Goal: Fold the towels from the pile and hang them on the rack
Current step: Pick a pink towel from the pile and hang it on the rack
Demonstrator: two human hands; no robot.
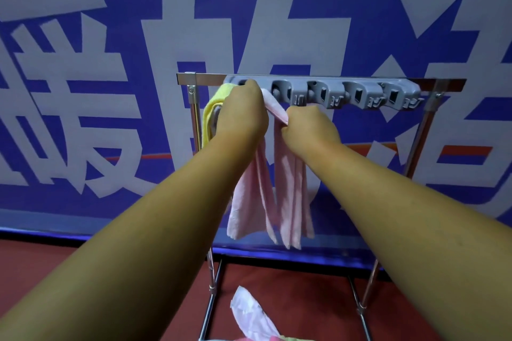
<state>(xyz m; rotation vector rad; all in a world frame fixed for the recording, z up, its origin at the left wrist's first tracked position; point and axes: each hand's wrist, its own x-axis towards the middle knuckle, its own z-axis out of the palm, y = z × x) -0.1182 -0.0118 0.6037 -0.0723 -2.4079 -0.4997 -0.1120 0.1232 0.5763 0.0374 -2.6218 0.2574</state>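
Item: 1 pink towel (288, 188), soft, light and limp, draped at the left end of the rack (327, 81) beside 1 yellow towel (212, 108); best held bunched near the top fold, I judge. My left hand (243, 113) grip presses it at the grey clip strip (360, 94); my right hand (307, 127) grip is pinching a fold. No containers; more cloth (249, 315) lies on the floor below.

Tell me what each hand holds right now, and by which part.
Both hold the pink towel near its top, at the rack: the left hand grips the upper end by the grey holder, and the right hand pinches the fold just below.
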